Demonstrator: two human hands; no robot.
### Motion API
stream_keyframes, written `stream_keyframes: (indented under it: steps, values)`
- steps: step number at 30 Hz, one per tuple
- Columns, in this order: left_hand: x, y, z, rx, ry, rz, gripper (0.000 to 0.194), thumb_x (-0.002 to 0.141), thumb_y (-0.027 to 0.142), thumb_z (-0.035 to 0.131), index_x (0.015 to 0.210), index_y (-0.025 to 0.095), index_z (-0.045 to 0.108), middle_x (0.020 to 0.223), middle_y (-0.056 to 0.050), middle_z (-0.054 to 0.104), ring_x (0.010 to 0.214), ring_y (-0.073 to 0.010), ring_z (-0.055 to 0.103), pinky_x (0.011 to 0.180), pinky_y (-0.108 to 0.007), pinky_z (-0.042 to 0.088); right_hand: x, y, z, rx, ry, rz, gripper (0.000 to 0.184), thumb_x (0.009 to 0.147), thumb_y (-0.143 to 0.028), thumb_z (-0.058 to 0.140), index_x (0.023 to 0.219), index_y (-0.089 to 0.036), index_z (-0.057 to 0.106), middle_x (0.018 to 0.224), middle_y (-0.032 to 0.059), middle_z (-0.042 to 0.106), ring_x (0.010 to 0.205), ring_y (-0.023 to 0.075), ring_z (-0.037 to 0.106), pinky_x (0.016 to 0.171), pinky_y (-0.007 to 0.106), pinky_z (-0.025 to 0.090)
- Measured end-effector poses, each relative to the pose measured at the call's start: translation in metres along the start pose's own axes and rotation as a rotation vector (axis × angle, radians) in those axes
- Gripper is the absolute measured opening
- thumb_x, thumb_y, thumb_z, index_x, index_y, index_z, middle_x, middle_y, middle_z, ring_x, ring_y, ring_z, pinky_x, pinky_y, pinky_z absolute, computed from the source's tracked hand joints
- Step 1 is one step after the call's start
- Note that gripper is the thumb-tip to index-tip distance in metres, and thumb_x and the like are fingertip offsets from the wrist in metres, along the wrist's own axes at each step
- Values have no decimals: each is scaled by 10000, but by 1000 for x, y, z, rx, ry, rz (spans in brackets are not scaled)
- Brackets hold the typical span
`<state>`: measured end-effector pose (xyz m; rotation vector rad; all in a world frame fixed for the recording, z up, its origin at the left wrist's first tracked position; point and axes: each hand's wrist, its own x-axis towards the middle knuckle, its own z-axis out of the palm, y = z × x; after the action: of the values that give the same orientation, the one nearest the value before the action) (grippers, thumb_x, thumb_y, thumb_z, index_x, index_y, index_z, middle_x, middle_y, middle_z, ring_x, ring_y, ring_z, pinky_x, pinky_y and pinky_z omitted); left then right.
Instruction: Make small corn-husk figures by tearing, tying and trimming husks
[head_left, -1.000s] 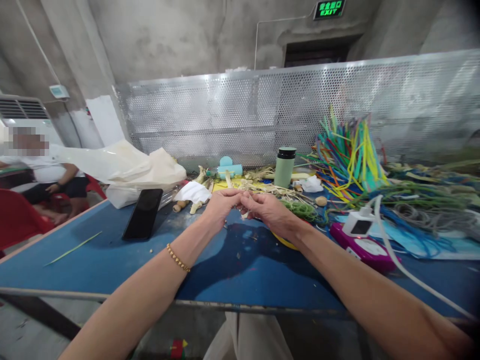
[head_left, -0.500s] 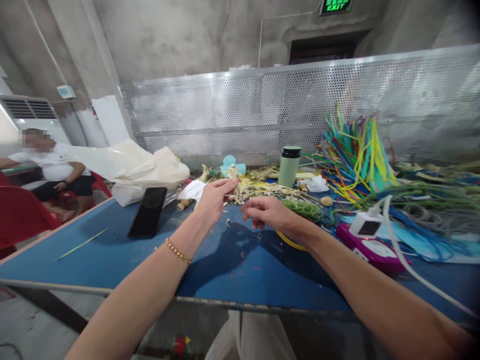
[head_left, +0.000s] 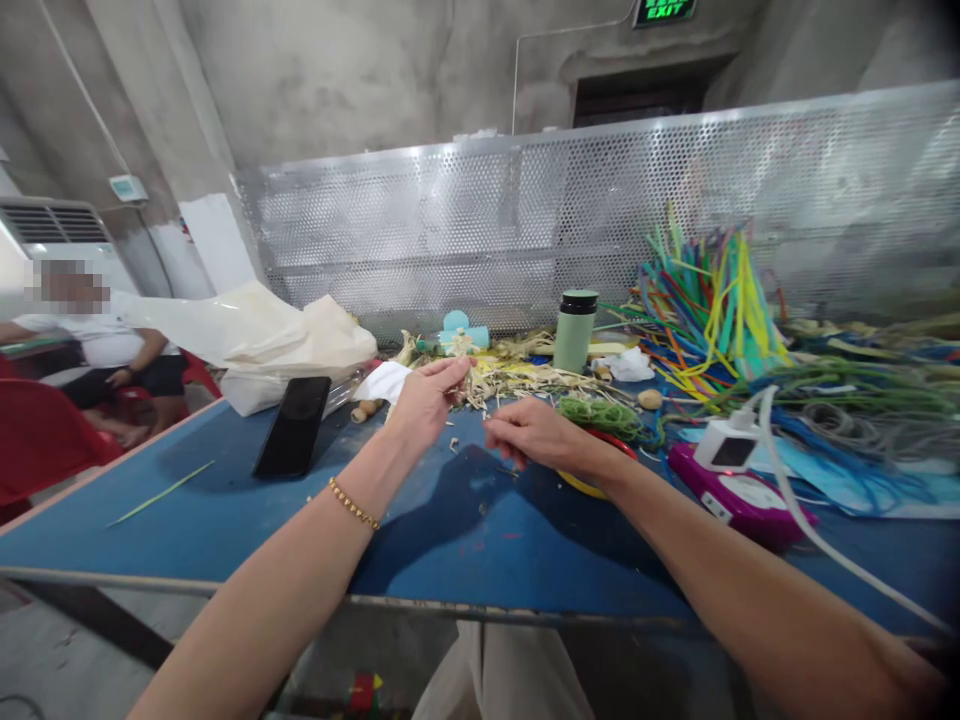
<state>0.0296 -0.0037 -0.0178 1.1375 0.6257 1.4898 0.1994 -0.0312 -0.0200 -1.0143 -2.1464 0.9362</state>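
Two bare hands showed, one left hand [head_left: 429, 400] and one right hand [head_left: 536, 433], along with one gold beaded bracelet [head_left: 352, 509]. One blue-topped surface [head_left: 187, 540] carried one flat black phone [head_left: 292, 428], one pale green cylindrical flask [head_left: 573, 338], one magenta plastic block [head_left: 750, 503], one white charger cube [head_left: 726, 453] and one thin green strip [head_left: 161, 494]. Pale dried scraps [head_left: 525, 379] and multicoloured flat strips [head_left: 720, 310] were too many to count. There were at least two red plastic chairs [head_left: 45, 435], one seated person [head_left: 105, 342] and one green exit sign [head_left: 664, 10].
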Motion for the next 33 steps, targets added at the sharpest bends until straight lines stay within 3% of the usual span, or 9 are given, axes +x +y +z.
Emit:
stream_keyframes:
  steps: [6, 10, 13, 16, 18, 21, 24, 27, 33]
  values:
    - [-8, -2, 10, 54, -93, -17, 269, 604, 314, 821, 771, 126, 726, 665, -10, 620, 575, -74, 483, 544, -241, 345, 0, -12, -1, 365, 177, 29, 380, 770, -523, 643, 724, -147, 615, 534, -4, 591, 435, 82, 507, 394, 186, 380]
    - [-12, -5, 14, 65, -139, -37, 234, 604, 298, 818, 728, 129, 715, 661, -11, 619, 554, -73, 472, 535, -246, 345, 2, -2, 9, 324, 192, 23, 312, 721, -419, 698, 628, -143, 585, 442, -28, 539, 379, 71, 450, 391, 192, 355]
    - [-7, -4, 8, 66, -78, -4, 223, 601, 280, 818, 721, 123, 714, 685, -22, 633, 559, -63, 464, 525, -235, 328, 2, 4, 11, 166, 83, 23, 219, 727, -332, 651, 618, -145, 617, 474, -22, 573, 375, 82, 473, 385, 201, 349]
    - [-1, -1, 1, 29, -42, -10, 228, 592, 269, 819, 718, 115, 709, 708, -33, 645, 559, -60, 470, 520, -231, 326, -4, -5, 0, -60, -66, 12, 189, 740, -286, 604, 617, -153, 655, 524, -7, 609, 427, 108, 533, 421, 215, 366]
    - [2, 0, -2, 9, -38, -33, 229, 582, 254, 822, 715, 108, 705, 753, -44, 660, 562, -58, 477, 521, -231, 332, -12, -17, -16, -242, -20, -67, 210, 777, -294, 579, 642, -168, 679, 526, -8, 607, 472, 118, 542, 485, 229, 388]
    - [2, 1, -3, 10, -53, -51, 217, 590, 234, 816, 714, 102, 697, 808, -54, 667, 562, -49, 480, 520, -231, 332, -30, -25, -42, -571, 13, -137, 197, 813, -336, 592, 751, -201, 722, 700, 27, 690, 632, 157, 589, 590, 256, 393]
    - [-1, 0, 0, 34, -87, -64, 212, 610, 231, 802, 730, 98, 688, 732, -36, 635, 542, -51, 478, 509, -232, 317, -53, -8, -56, -875, 47, 18, 224, 866, -342, 547, 795, -198, 703, 759, 62, 691, 687, 185, 602, 608, 273, 377]
    - [-4, -2, 3, 69, -120, -95, 220, 610, 227, 796, 744, 97, 679, 604, 2, 564, 511, -59, 467, 501, -233, 311, -72, 25, -54, -1096, 44, 124, 185, 859, -297, 568, 879, -158, 688, 838, 123, 676, 795, 235, 617, 670, 298, 403]
    - [0, -6, -2, 154, -135, -123, 221, 608, 257, 792, 719, 111, 668, 585, 4, 555, 516, -75, 491, 494, -230, 302, -76, 57, -48, -1107, 89, -8, 268, 879, -243, 505, 1105, -153, 617, 935, 126, 655, 871, 240, 612, 758, 314, 427]
